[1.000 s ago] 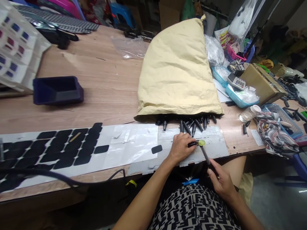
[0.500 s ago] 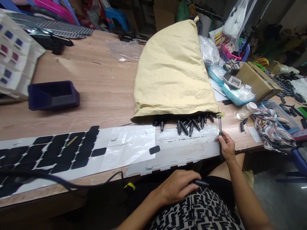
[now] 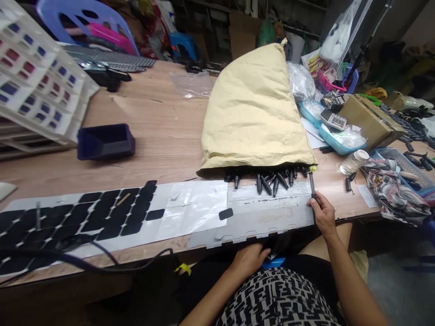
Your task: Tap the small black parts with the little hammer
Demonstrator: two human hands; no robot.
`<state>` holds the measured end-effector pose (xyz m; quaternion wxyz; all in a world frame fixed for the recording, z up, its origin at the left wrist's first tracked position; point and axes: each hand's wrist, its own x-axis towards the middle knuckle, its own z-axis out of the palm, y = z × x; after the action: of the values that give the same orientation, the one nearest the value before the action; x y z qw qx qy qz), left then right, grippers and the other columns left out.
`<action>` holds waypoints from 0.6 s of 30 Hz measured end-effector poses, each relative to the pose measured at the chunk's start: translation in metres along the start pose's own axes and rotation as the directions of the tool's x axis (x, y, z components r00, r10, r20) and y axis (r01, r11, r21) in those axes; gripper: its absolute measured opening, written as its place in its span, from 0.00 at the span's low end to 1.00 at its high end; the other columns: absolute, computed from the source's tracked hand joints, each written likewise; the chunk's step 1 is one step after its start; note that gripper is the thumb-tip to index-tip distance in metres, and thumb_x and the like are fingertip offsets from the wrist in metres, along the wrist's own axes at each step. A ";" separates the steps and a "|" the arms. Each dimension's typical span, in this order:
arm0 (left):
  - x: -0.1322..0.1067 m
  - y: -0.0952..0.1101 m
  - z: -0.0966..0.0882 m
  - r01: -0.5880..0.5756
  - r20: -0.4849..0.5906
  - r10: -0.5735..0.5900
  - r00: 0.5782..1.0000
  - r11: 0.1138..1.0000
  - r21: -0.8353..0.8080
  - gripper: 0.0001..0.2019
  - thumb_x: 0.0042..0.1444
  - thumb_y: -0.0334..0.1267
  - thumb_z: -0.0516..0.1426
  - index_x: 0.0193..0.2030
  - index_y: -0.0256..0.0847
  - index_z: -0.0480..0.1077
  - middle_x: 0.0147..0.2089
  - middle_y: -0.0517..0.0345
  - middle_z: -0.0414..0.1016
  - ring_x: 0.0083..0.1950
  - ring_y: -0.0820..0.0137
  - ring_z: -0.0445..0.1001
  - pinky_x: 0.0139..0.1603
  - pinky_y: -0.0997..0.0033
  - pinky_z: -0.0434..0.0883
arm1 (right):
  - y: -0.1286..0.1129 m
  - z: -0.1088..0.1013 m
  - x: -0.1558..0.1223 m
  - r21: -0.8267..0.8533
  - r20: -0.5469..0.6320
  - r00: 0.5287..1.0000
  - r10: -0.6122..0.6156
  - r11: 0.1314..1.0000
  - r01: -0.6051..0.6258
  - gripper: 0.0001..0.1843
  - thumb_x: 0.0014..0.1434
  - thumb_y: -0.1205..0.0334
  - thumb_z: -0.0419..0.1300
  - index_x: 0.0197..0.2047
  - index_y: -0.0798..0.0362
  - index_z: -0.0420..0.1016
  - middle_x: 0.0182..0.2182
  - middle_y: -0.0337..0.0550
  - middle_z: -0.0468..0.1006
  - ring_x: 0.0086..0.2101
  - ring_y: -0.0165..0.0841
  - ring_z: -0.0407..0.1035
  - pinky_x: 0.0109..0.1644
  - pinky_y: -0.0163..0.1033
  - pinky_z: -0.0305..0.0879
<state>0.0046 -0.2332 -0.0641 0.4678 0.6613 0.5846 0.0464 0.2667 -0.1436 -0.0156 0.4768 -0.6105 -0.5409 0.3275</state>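
Observation:
My right hand (image 3: 323, 213) is closed around the black handle of a slim tool (image 3: 312, 183) with a metal shaft. The shaft points away from me, and a small yellow-green piece shows at its far end, by the sack's corner. My left hand (image 3: 249, 259) is low in front of my lap at the table edge. Its fingertips are hidden below the edge, so what it holds does not show. Several short black tapered cylindrical parts (image 3: 274, 186) lie at the dark mouth of a large pale yellow sack (image 3: 258, 108), on a grey sheet (image 3: 265, 213).
To the left, a white sheet (image 3: 193, 203) carries black rounded pads (image 3: 131, 210), with a black cable (image 3: 136, 270) across the near edge. Beyond stand a dark purple bin (image 3: 106, 141) and white basket (image 3: 41, 86). A jar (image 3: 353, 162), cloth (image 3: 390, 190) and blue baskets (image 3: 343, 139) are at right.
My left hand has moved left and down to the table edge; the black part in it no longer shows. My right hand still grips the tool. The view has shifted slightly.

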 end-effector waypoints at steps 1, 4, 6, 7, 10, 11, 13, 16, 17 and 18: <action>-0.011 0.012 -0.011 -0.078 0.051 0.077 0.996 0.997 0.022 0.18 0.62 0.47 0.54 0.51 0.44 0.78 0.45 0.47 0.82 0.50 0.50 0.79 0.48 0.57 0.72 | 0.000 0.000 0.000 0.000 0.005 1.000 -0.001 1.000 0.001 0.27 0.62 0.50 0.61 0.58 0.57 0.74 0.35 0.44 0.80 0.39 0.37 0.74 0.51 0.45 0.70; -0.036 0.048 -0.053 -0.326 0.209 0.335 0.919 0.942 -0.077 0.15 0.64 0.49 0.54 0.48 0.49 0.80 0.33 0.58 0.81 0.37 0.61 0.79 0.37 0.67 0.70 | 0.001 0.000 -0.001 -0.011 0.019 1.000 -0.005 1.000 0.006 0.26 0.62 0.50 0.61 0.58 0.57 0.74 0.36 0.44 0.80 0.40 0.37 0.74 0.51 0.45 0.70; -0.035 0.067 -0.081 -0.443 0.154 0.458 0.875 0.888 -0.127 0.15 0.65 0.49 0.55 0.50 0.49 0.79 0.34 0.61 0.80 0.33 0.67 0.76 0.35 0.69 0.69 | 0.002 0.000 -0.001 -0.021 0.017 1.000 -0.005 1.000 0.005 0.26 0.62 0.50 0.61 0.59 0.57 0.73 0.37 0.45 0.81 0.40 0.37 0.75 0.51 0.45 0.71; -0.028 0.073 -0.094 -0.477 0.054 0.482 0.875 0.875 -0.085 0.14 0.65 0.47 0.56 0.51 0.48 0.78 0.37 0.60 0.81 0.35 0.68 0.76 0.36 0.69 0.70 | 0.003 0.000 -0.001 -0.025 0.015 1.000 -0.005 1.000 0.006 0.27 0.62 0.50 0.61 0.59 0.57 0.73 0.38 0.45 0.81 0.40 0.37 0.75 0.51 0.45 0.71; 0.014 0.076 -0.120 -0.416 -0.333 0.487 0.807 0.870 0.265 0.14 0.63 0.31 0.56 0.52 0.44 0.77 0.46 0.51 0.77 0.45 0.62 0.74 0.45 0.62 0.71 | 0.006 -0.001 -0.001 -0.034 0.014 1.000 -0.010 0.999 0.010 0.28 0.63 0.50 0.61 0.60 0.58 0.73 0.37 0.45 0.81 0.39 0.36 0.75 0.51 0.44 0.71; 0.031 0.074 -0.126 -0.353 -0.415 0.499 0.761 0.854 0.381 0.16 0.60 0.27 0.55 0.51 0.43 0.77 0.47 0.47 0.75 0.48 0.59 0.72 0.46 0.59 0.71 | 0.006 -0.001 -0.001 -0.038 0.014 1.000 -0.011 0.999 0.011 0.28 0.63 0.50 0.61 0.60 0.58 0.72 0.37 0.45 0.81 0.39 0.36 0.75 0.51 0.44 0.71; 0.059 0.067 -0.132 -0.251 -0.471 0.533 0.703 0.805 0.538 0.18 0.57 0.22 0.54 0.47 0.43 0.78 0.51 0.44 0.71 0.53 0.54 0.69 0.48 0.54 0.70 | 0.006 -0.001 -0.002 -0.045 0.015 1.000 -0.010 0.999 0.011 0.28 0.62 0.49 0.61 0.60 0.58 0.73 0.37 0.46 0.81 0.39 0.37 0.75 0.50 0.44 0.71; 0.080 0.057 -0.135 -0.215 -0.436 0.573 0.694 0.743 0.634 0.14 0.54 0.23 0.58 0.42 0.43 0.79 0.58 0.43 0.67 0.58 0.50 0.64 0.51 0.51 0.68 | 0.002 -0.001 -0.003 -0.060 0.026 0.999 -0.019 0.998 0.020 0.27 0.63 0.50 0.60 0.60 0.57 0.73 0.37 0.46 0.81 0.39 0.37 0.75 0.50 0.44 0.71; 0.082 0.055 -0.135 -0.219 -0.426 0.581 0.694 0.733 0.644 0.12 0.54 0.24 0.59 0.41 0.43 0.78 0.59 0.44 0.67 0.59 0.50 0.63 0.52 0.50 0.67 | 0.001 -0.001 -0.003 -0.065 0.031 0.999 -0.024 0.998 0.026 0.27 0.63 0.50 0.60 0.60 0.57 0.73 0.37 0.46 0.81 0.39 0.37 0.75 0.50 0.44 0.71; 0.081 0.053 -0.134 -0.224 -0.422 0.585 0.692 0.730 0.645 0.10 0.54 0.25 0.60 0.40 0.43 0.78 0.59 0.44 0.67 0.60 0.50 0.63 0.53 0.50 0.66 | 0.000 -0.001 -0.004 -0.071 0.034 0.999 -0.029 0.997 0.031 0.26 0.64 0.50 0.60 0.60 0.57 0.74 0.37 0.45 0.81 0.38 0.37 0.75 0.50 0.44 0.71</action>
<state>-0.0130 -0.0846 0.0069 0.0245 0.8322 0.5198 0.1916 0.2673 -0.1474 -0.0156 0.4506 -0.6134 -0.5692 0.3110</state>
